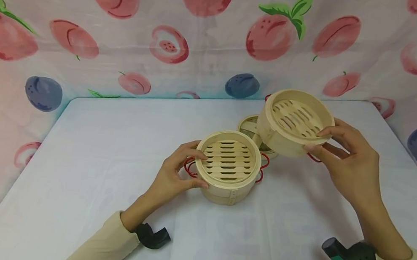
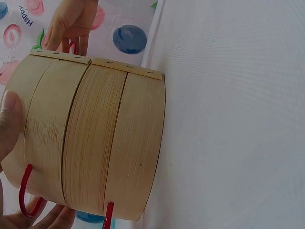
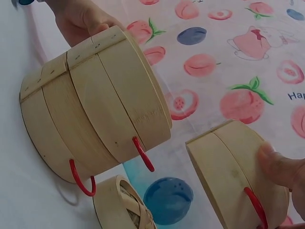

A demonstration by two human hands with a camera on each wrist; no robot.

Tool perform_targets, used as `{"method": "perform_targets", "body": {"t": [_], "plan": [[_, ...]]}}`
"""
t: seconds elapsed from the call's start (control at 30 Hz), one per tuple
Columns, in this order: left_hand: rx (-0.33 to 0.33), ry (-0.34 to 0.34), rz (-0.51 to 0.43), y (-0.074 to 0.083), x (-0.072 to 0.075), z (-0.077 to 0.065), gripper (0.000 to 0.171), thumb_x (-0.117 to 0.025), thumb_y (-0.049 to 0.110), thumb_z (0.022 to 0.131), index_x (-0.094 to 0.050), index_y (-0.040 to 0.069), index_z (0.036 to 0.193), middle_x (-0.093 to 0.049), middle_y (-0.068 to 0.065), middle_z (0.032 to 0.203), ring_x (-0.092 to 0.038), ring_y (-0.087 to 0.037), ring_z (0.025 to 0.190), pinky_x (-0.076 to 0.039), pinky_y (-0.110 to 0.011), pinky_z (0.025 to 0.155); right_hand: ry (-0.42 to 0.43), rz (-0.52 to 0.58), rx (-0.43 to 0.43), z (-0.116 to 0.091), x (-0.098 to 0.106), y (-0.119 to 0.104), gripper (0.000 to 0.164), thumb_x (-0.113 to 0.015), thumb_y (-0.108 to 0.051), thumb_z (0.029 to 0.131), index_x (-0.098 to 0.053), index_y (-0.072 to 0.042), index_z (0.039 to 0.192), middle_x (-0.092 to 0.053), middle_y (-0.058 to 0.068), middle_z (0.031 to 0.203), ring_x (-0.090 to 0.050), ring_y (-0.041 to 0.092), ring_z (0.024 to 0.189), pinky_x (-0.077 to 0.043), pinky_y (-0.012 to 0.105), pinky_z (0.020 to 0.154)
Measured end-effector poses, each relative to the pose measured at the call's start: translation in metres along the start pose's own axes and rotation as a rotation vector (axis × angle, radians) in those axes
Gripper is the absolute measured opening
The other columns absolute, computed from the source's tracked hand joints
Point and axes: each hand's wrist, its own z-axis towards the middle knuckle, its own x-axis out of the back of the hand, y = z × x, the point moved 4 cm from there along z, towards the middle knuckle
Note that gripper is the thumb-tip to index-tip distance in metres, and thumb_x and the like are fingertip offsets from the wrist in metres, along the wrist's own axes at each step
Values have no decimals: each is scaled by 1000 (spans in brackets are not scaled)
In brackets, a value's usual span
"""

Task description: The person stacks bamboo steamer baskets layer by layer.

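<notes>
Two bamboo steamer baskets (image 1: 229, 162) stand stacked on the white table, red loop handles on both sides. My left hand (image 1: 177, 167) grips the upper basket by its left rim, fingers over the edge and thumb on the front wall. A third bamboo steamer basket (image 1: 281, 142) is raised above the table, right of the stack and slightly tilted. My right hand (image 1: 355, 166) pinches its right rim between thumb and fingers; one of its red handles (image 3: 256, 207) shows in the right wrist view. Behind the stack lies a woven bamboo lid (image 1: 247, 125), partly hidden by the raised basket.
The white-covered table (image 1: 114, 158) reaches back to a fruit-printed cloth (image 1: 210, 41) hung behind it and along the sides. A black wrist device sits on each wrist, the left one (image 1: 153, 237) close above the table.
</notes>
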Motion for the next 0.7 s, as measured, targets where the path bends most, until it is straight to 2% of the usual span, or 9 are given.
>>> {"method": "perform_targets", "body": {"t": [0.13,0.4,0.53,0.7], "plan": [[5,1,0,0,0,0,57,-85,-1,66,-59,9,116,-43,-6,140,-40,-23,131,-35,-41,106,-18,-11,19,-1,-2,-5,31,-80,0,75,-64,2,101,-56,8,126,-47,17,125,-48,11,78],[23,-2,17,1,0,0,57,-85,-4,65,-59,8,115,-43,-7,141,-39,-23,132,-36,-40,106,-53,-36,48,-5,-7,-9,29,-81,-1,75,-65,0,99,-54,8,132,-51,15,119,-47,10,78],[46,-3,18,11,-1,2,56,-83,-9,64,-58,2,114,-43,-15,140,-39,-26,131,-35,-43,106,-60,-32,64,-6,-8,-10,30,-82,0,73,-65,-1,99,-53,7,133,-51,14,117,-47,10,77],[40,-3,20,25,-1,4,55,-82,-11,64,-57,-3,112,-42,-24,138,-40,-33,130,-36,-47,104,-65,-40,57,-6,-9,-12,31,-82,-1,74,-65,-2,100,-53,6,134,-51,13,117,-47,10,77]]}}
